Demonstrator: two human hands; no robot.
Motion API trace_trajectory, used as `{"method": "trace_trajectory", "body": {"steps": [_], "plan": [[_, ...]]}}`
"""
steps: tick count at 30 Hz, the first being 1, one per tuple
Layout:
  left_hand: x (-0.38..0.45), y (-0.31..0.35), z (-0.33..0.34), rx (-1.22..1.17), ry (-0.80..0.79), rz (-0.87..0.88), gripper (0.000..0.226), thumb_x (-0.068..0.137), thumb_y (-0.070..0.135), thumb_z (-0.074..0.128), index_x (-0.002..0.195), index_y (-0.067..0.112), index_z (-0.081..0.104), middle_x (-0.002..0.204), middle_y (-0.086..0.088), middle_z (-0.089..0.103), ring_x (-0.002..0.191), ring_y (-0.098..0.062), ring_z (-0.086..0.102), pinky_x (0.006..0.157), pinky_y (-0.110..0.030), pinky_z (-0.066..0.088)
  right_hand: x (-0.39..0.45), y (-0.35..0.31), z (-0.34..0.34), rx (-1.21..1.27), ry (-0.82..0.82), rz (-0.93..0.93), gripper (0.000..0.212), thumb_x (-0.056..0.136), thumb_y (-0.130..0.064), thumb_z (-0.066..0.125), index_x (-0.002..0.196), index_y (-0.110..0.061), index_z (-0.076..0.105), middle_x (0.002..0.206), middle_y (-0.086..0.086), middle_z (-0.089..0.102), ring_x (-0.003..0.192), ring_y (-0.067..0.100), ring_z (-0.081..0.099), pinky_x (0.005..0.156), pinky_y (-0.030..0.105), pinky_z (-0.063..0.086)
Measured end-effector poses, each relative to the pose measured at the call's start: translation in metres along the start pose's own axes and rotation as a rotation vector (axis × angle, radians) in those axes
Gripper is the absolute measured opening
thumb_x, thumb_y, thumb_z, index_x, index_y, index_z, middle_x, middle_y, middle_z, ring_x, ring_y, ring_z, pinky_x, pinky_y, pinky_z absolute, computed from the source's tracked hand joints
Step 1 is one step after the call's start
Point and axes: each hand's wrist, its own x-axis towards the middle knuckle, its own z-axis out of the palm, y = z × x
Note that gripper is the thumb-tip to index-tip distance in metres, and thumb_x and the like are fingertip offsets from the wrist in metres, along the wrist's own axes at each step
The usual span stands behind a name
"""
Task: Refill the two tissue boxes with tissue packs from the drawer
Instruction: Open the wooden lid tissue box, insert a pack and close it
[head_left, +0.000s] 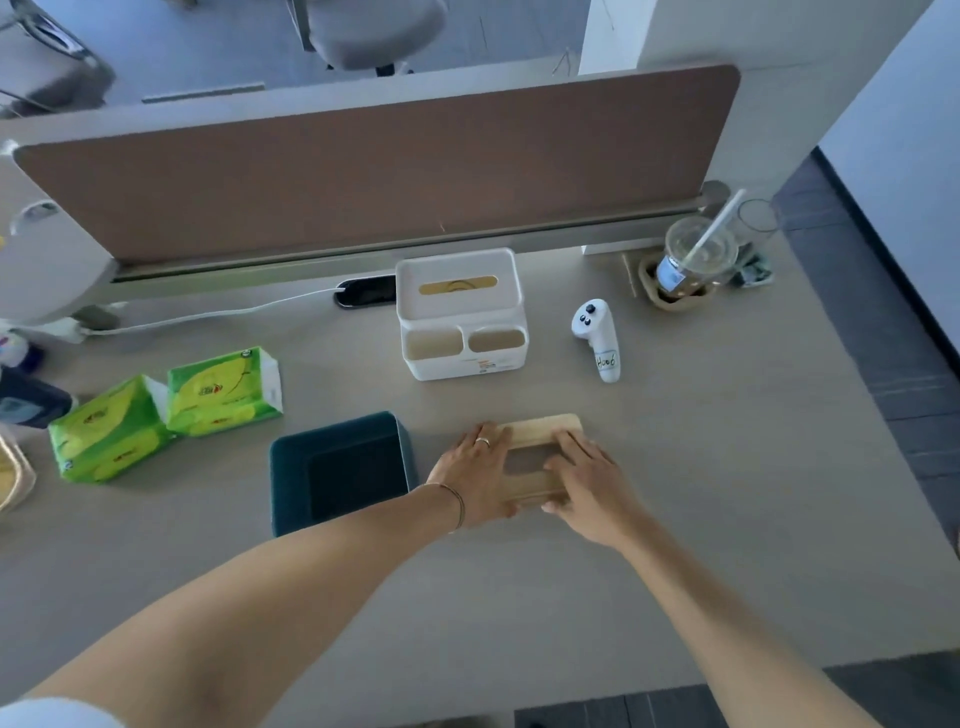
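A dark green tissue box (340, 470) stands open and empty in the middle of the desk, its lid off. Its wooden lid (535, 434), with a slot in the middle, lies flat on the desk just to the right. My left hand (475, 475) grips the lid's left end and my right hand (595, 491) its right end. A white tissue box (460, 312) with a slotted top and two front compartments stands farther back. Two green tissue packs (111, 431) (226, 392) lie on the desk at the left.
A white handheld controller (597, 338) lies right of the white box. A plastic cup with a straw (693, 260) sits at the back right. A brown divider panel (374, 166) closes the desk's far side. A white cable (208, 314) runs along the back left.
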Motion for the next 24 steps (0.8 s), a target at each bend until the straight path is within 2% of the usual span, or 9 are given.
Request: {"method": "trace_trajectory", "body": {"steps": [2, 5, 8, 11, 14, 18, 21, 24], "plan": [[0.003, 0.0, 0.003, 0.004, 0.007, -0.002, 0.102, 0.07, 0.056, 0.076, 0.148, 0.018, 0.022, 0.146, -0.008, 0.033, 0.133, -0.029, 0.041, 0.096, -0.042, 0.047, 0.003, 0.001, 0.003, -0.025, 0.022, 0.001, 0.052, 0.072, -0.04, 0.081, 0.114, -0.015, 0.063, 0.153, 0.018, 0.039, 0.144, 0.033, 0.034, 0.111, 0.045, 0.035], [0.006, 0.003, 0.006, 0.029, 0.012, -0.004, 0.102, 0.073, 0.049, 0.077, 0.15, 0.017, 0.019, 0.154, -0.011, 0.027, 0.14, -0.03, 0.03, 0.106, -0.041, 0.04, 0.004, -0.001, 0.006, -0.034, 0.047, 0.025, 0.059, 0.065, -0.039, 0.086, 0.112, -0.015, 0.061, 0.149, 0.016, 0.045, 0.138, 0.034, 0.042, 0.102, 0.045, 0.043], [0.007, 0.005, 0.007, 0.036, 0.025, -0.015, 0.096, 0.074, 0.039, 0.078, 0.148, 0.018, 0.021, 0.155, -0.015, 0.025, 0.143, -0.032, 0.023, 0.11, -0.041, 0.035, 0.005, -0.004, 0.007, -0.04, 0.067, 0.055, 0.065, 0.068, -0.031, 0.084, 0.123, -0.014, 0.054, 0.152, 0.016, 0.041, 0.139, 0.034, 0.041, 0.105, 0.046, 0.043], [0.002, 0.007, 0.0, 0.003, 0.062, -0.028, 0.088, 0.079, 0.034, 0.072, 0.15, 0.021, 0.022, 0.153, -0.013, 0.029, 0.136, -0.033, 0.031, 0.106, -0.041, 0.036, 0.007, -0.013, 0.0, -0.025, 0.095, 0.1, 0.064, 0.072, -0.023, 0.077, 0.129, -0.015, 0.049, 0.15, 0.015, 0.042, 0.137, 0.034, 0.042, 0.106, 0.046, 0.041], [-0.006, 0.003, -0.013, 0.0, 0.154, -0.006, 0.079, 0.081, 0.036, 0.065, 0.149, 0.024, 0.027, 0.152, -0.012, 0.036, 0.136, -0.032, 0.035, 0.11, -0.041, 0.034, 0.013, -0.031, -0.014, 0.005, 0.158, 0.12, 0.065, 0.074, -0.023, 0.073, 0.134, -0.017, 0.048, 0.15, 0.012, 0.044, 0.137, 0.031, 0.043, 0.106, 0.042, 0.039], [-0.024, -0.018, -0.041, -0.051, 0.348, 0.013, 0.065, 0.082, 0.043, 0.059, 0.142, 0.028, 0.039, 0.135, -0.005, 0.051, 0.122, -0.028, 0.048, 0.105, -0.038, 0.037, 0.031, -0.07, -0.037, 0.036, 0.255, 0.106, 0.064, 0.075, -0.025, 0.071, 0.135, -0.021, 0.047, 0.147, 0.01, 0.049, 0.132, 0.03, 0.047, 0.104, 0.043, 0.039], [-0.047, -0.044, -0.063, -0.108, 0.482, -0.03, 0.059, 0.083, 0.043, 0.058, 0.138, 0.032, 0.042, 0.134, 0.0, 0.053, 0.123, -0.023, 0.046, 0.105, -0.035, 0.036, 0.049, -0.111, -0.053, 0.067, 0.31, 0.054, 0.066, 0.076, -0.025, 0.07, 0.138, -0.021, 0.046, 0.143, 0.008, 0.052, 0.13, 0.029, 0.049, 0.104, 0.043, 0.04], [-0.074, -0.084, -0.077, -0.155, 0.538, -0.107, 0.061, 0.085, 0.045, 0.059, 0.142, 0.031, 0.04, 0.139, 0.001, 0.049, 0.129, -0.022, 0.042, 0.11, -0.036, 0.034, 0.068, -0.156, -0.065, 0.086, 0.338, -0.025, 0.064, 0.081, -0.027, 0.069, 0.14, -0.019, 0.044, 0.142, 0.004, 0.053, 0.131, 0.025, 0.048, 0.107, 0.041, 0.04]]}}
